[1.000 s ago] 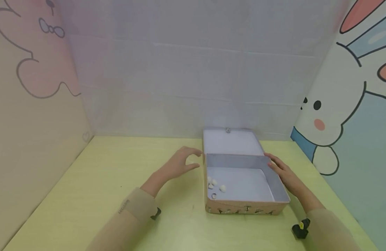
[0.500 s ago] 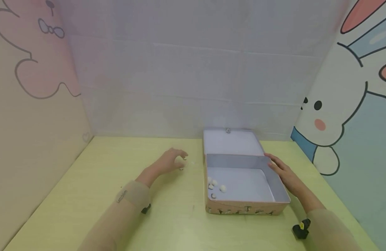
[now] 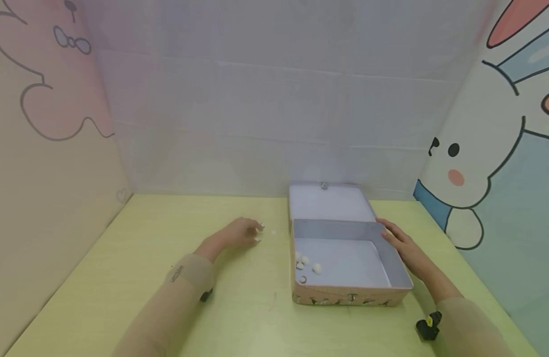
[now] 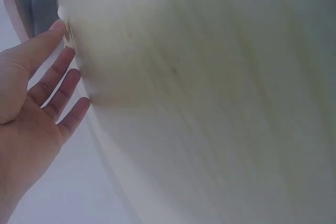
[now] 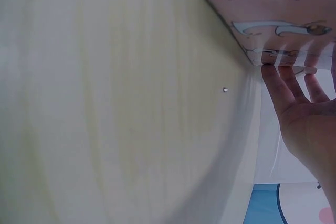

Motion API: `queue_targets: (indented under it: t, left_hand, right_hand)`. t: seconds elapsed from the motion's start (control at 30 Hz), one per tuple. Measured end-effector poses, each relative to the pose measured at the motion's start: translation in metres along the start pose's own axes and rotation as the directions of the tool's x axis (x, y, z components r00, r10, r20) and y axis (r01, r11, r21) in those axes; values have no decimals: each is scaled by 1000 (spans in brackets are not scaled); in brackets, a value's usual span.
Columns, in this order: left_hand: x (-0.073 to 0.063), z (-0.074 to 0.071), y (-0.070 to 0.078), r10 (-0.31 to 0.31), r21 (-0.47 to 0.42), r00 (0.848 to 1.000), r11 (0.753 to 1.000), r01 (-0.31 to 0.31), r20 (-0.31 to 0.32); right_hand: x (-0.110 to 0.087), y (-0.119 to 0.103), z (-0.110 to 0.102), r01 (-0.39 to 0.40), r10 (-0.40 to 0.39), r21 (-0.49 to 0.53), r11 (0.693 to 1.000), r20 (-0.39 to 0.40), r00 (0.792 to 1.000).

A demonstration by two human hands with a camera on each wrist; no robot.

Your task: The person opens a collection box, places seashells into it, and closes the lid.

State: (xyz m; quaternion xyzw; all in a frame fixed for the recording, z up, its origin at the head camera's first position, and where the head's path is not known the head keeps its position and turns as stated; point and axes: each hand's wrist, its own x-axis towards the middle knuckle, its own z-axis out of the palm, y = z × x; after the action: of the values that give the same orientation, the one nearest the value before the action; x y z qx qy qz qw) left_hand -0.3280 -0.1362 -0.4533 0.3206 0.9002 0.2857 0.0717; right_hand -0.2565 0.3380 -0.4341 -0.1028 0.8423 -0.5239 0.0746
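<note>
Lid point(image 3: 334, 203) laid back, a box point(image 3: 332, 296) sat on a yellow table point(image 3: 100, 277), white pieces point(image 3: 317, 268) near its front left corner. A person's left hand point(image 3: 234, 234), thumb and fingers apart, hung low near another piece point(image 3: 273, 232); the right hand point(image 3: 406, 248), fingers extended, rested against the box's side.

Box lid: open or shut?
Open. The lid is folded back behind the box, and small white pieces show inside.

Head view forward, downward — wrist views close, tilted (table point(image 3: 252, 277) in all three).
</note>
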Motion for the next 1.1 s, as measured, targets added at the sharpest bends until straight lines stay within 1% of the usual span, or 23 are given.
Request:
queue_targets:
  t: [0.27, 0.43, 0.67, 0.8, 0.93, 1.0, 1.1]
  left_hand:
    - [1, 2, 8, -20, 63, 1000, 998, 20, 13]
    - [0, 4, 12, -26, 73, 1000, 997, 25, 12]
    - [-2, 4, 16, -23, 63, 1000, 998, 22, 14]
    - [-5, 1, 21, -35, 38, 999, 999, 35, 0]
    - [-7, -3, 24, -73, 6, 997, 997, 73, -31]
    - [-7, -5, 23, -83, 5, 995, 997, 83, -49]
    - [-7, -7, 22, -74, 23, 994, 997, 77, -81]
  right_hand:
    - [-1, 0, -3, -5, 5, -12, 1000, 2, 1000]
    - [-1, 2, -4, 3, -3, -14, 1000, 8, 1000]
    - [-3, 3, -5, 12, -12, 2, 1000, 14, 1000]
    - [-4, 2, -6, 10, -10, 1, 1000, 13, 1000]
    - [-4, 2, -6, 9, -9, 8, 1000, 18, 1000]
    - [-4, 1, -6, 9, -10, 13, 1000, 17, 1000]
    - [-4, 1, -5, 8, -9, 17, 1000, 15, 1000]
